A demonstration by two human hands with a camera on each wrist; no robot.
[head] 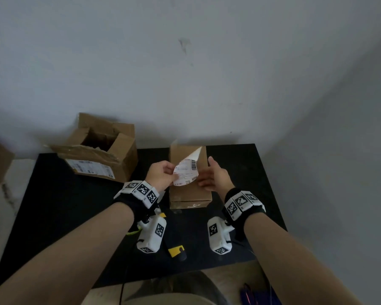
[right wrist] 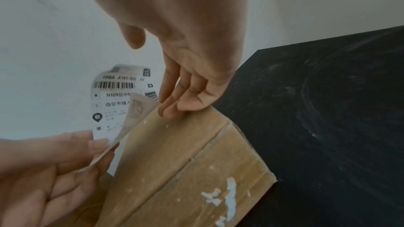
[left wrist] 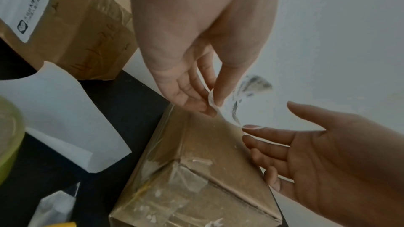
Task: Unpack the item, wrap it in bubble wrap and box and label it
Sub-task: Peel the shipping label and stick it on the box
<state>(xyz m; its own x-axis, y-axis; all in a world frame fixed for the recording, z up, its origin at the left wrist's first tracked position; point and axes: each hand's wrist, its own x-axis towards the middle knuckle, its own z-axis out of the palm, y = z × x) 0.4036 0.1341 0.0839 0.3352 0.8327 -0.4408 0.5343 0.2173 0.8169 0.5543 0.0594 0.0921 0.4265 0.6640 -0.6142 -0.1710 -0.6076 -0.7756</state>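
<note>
A closed, taped cardboard box [head: 189, 192] stands at the middle of the black table [head: 240, 172]. My left hand [head: 173, 176] pinches the near edge of a curled white shipping label [head: 186, 172] with a barcode and holds it just above the box top. In the right wrist view the label [right wrist: 116, 99] bends over the box [right wrist: 186, 161], one corner curling back. My right hand [head: 204, 179] is flat and open beside the label, its straight fingertips [right wrist: 172, 110] resting on the box top. The left wrist view shows thumb and fingers [left wrist: 210, 108] pinching the label's edge.
An opened, torn cardboard box [head: 97, 155] with its own label sits at the table's back left. A white backing sheet [left wrist: 65, 110] and a green tape roll [left wrist: 8, 135] lie left of the closed box. A yellow utility knife [head: 177, 252] lies near the front edge.
</note>
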